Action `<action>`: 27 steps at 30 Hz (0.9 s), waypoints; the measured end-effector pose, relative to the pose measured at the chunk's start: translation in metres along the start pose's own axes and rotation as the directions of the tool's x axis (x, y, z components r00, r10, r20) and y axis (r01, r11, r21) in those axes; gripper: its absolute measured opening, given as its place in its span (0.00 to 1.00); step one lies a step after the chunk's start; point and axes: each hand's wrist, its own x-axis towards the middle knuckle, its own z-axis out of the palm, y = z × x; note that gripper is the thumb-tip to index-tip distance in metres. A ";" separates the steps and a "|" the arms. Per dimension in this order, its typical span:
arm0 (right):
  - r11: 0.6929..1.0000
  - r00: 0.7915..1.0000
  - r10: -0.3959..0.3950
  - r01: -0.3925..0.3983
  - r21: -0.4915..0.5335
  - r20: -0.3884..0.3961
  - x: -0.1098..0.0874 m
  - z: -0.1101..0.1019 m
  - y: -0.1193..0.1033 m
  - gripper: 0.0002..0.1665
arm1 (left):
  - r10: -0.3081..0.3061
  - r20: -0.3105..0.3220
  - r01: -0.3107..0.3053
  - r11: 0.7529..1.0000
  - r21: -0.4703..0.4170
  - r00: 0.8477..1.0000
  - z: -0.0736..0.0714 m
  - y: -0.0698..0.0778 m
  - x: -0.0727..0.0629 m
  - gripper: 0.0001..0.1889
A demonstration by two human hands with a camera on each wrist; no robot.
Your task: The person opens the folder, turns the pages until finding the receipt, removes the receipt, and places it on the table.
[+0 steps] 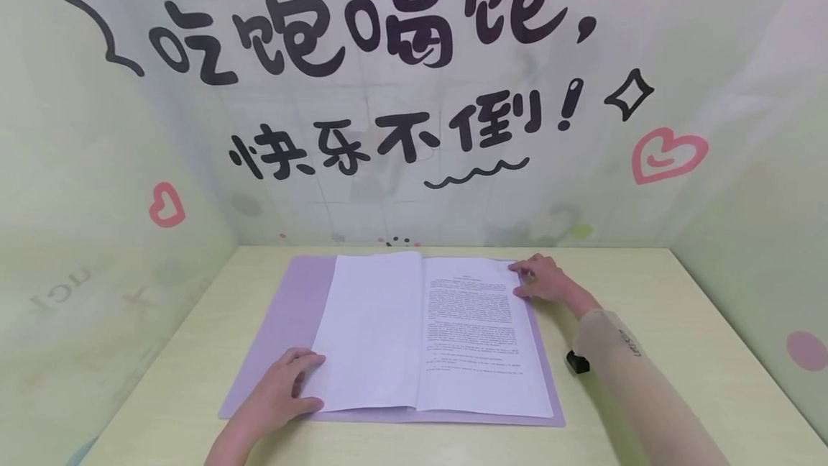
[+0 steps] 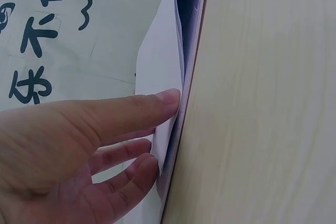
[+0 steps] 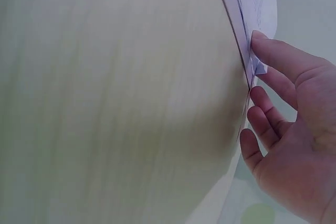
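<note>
A light purple folder (image 1: 278, 322) lies open on the table with white sheets in it. Its left page (image 1: 371, 329) looks blank, while the right page (image 1: 475, 344) bears printed text. My left hand (image 1: 278, 388) rests at the lower left edge of the blank page, thumb and fingers spread apart. In the left wrist view, the thumb of the left hand (image 2: 89, 145) touches the sheet near its bottom edge. At the upper right corner of the printed page is my right hand (image 1: 546, 280). Its thumb and index finger touch the page edge, apart from each other; a small corner (image 3: 261, 68) stands up there.
The pale wooden table (image 1: 194, 351) carries the folder. A small black object (image 1: 578, 362) sits beside the right sleeve (image 1: 637, 380), partly hidden by it. Behind the table stands a light wall covering (image 1: 362, 200) with large black characters, with similar panels at both sides.
</note>
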 end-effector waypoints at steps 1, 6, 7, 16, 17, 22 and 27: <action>1.000 1.000 -0.006 0.006 0.004 -0.004 0.000 0.001 0.000 0.33 | -0.001 -0.001 0.001 1.000 0.003 1.000 0.000 0.000 0.000 0.34; 0.998 0.999 -0.032 0.032 0.045 -0.003 -0.001 0.001 -0.001 0.31 | 0.002 0.005 -0.002 1.000 -0.004 1.000 0.001 -0.001 0.000 0.34; 0.998 0.999 -0.040 0.039 0.057 0.001 -0.002 0.001 -0.002 0.32 | 0.002 0.005 -0.002 1.000 -0.005 1.000 0.001 -0.001 0.000 0.34; 0.990 0.997 -0.071 0.069 0.127 0.014 -0.002 0.001 -0.006 0.33 | -0.007 -0.001 0.007 1.000 -0.030 1.000 0.001 0.000 -0.001 0.34; 0.989 0.997 -0.071 0.069 0.131 0.014 -0.002 0.001 -0.006 0.33 | -0.010 0.002 0.010 0.999 -0.036 1.000 0.002 0.000 -0.001 0.34; 0.983 1.000 -0.016 0.018 0.185 -0.014 -0.001 0.000 -0.007 0.34 | -0.018 0.008 0.018 0.998 -0.066 1.000 0.003 -0.001 0.000 0.34; 0.973 0.999 -0.002 0.014 0.231 -0.051 -0.004 -0.003 -0.009 0.31 | -0.015 0.003 0.015 0.998 -0.053 1.000 0.002 -0.001 0.001 0.34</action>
